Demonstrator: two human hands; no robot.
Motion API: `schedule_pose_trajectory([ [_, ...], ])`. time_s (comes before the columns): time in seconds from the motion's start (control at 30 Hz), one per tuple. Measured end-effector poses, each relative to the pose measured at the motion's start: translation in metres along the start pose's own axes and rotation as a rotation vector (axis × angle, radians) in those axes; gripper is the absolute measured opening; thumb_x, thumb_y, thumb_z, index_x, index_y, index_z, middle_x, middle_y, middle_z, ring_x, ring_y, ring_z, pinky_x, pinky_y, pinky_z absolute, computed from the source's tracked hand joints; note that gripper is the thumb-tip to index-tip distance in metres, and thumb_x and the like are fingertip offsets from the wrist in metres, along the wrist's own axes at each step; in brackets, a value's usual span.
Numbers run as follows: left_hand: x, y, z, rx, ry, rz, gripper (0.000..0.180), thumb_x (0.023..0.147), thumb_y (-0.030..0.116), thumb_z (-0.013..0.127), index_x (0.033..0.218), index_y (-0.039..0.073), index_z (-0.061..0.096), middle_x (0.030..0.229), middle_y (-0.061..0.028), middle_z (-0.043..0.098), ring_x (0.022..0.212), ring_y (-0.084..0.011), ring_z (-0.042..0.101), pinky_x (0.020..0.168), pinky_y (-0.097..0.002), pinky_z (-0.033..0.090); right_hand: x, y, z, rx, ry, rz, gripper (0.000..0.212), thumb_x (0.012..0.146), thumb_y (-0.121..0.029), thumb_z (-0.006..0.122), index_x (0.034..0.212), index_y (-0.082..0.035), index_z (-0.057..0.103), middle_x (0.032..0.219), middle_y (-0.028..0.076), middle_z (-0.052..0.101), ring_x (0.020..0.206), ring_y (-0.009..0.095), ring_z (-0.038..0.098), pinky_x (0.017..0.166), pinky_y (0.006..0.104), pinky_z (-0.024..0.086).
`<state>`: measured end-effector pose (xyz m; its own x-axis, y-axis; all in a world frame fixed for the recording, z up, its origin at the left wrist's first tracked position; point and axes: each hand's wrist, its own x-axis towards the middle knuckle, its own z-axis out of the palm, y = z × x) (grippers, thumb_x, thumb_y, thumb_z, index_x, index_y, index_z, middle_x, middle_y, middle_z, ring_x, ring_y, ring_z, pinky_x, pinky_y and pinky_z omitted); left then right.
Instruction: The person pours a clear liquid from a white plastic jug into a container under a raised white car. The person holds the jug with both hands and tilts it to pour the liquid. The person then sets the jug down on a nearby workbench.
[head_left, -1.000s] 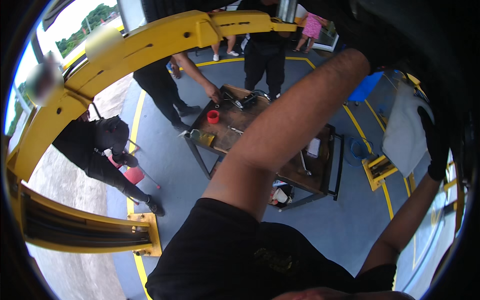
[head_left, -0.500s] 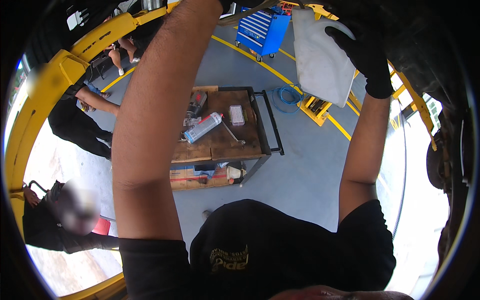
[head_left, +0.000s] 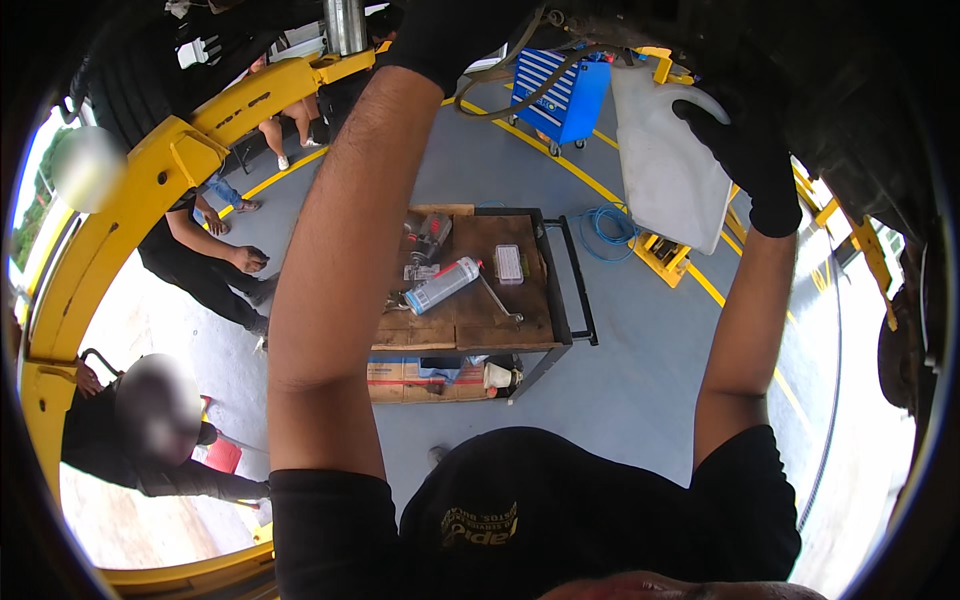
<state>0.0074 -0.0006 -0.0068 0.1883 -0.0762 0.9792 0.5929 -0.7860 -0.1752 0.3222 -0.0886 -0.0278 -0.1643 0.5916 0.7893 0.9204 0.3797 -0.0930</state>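
Left hand [head_left: 455, 40]: dark glove now shows more (barely visible before); fingers lost in shadow, can't tell.
Right hand [head_left: 750, 165]: digit still across white plastic piece [head_left: 668, 165]; grip unclear.
White plastic piece: right of cart [head_left: 500, 330].

Left arm [head_left: 335, 250] and right arm [head_left: 745, 320] raised, slightly bent. Black-gloved left hand [head_left: 455, 40] high, fingers obscured; black-gloved right hand [head_left: 745, 155] with one digit reaching leftward.
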Motion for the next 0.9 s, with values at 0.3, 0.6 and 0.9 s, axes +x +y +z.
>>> schedule_pose_trajectory([
  [0.3,-0.033,-0.081,-0.030,0.231,-0.264,-0.267,0.035,0.102,0.032,0.060,0.127,0.010,0.069,0.128,-0.0171,0.069,0.124,-0.0362,0.061,0.106,-0.0457,0.045,0.002,-0.008,-0.001,0.132,0.048,-0.014,0.043,0.073,-0.030,0.091,0.106,-0.008,0.075,0.108,0.014,0.071,0.091,0.029,0.071,0.077,0.0369,0.059],
  [0.6,-0.003,-0.112,0.005,0.406,-0.401,-0.212,0.034,0.101,0.033,0.061,0.125,0.010,0.069,0.123,-0.0172,0.070,0.120,-0.0360,0.062,0.103,-0.0463,0.046,0.000,-0.009,0.000,0.114,0.047,-0.006,0.042,0.072,-0.026,0.091,0.104,-0.007,0.072,0.107,0.014,0.071,0.090,0.028,0.070,0.076,0.0377,0.059],
  [0.9,0.012,-0.119,-0.007,0.497,-0.428,-0.216,0.034,0.099,0.033,0.063,0.122,0.009,0.069,0.119,-0.0174,0.070,0.116,-0.0358,0.063,0.100,-0.0470,0.047,0.005,-0.016,-0.006,0.244,0.023,-0.049,0.035,0.072,-0.023,0.089,0.100,-0.006,0.074,0.093,0.012,0.073,0.081,0.028,0.071,0.072,0.0362,0.059],
])
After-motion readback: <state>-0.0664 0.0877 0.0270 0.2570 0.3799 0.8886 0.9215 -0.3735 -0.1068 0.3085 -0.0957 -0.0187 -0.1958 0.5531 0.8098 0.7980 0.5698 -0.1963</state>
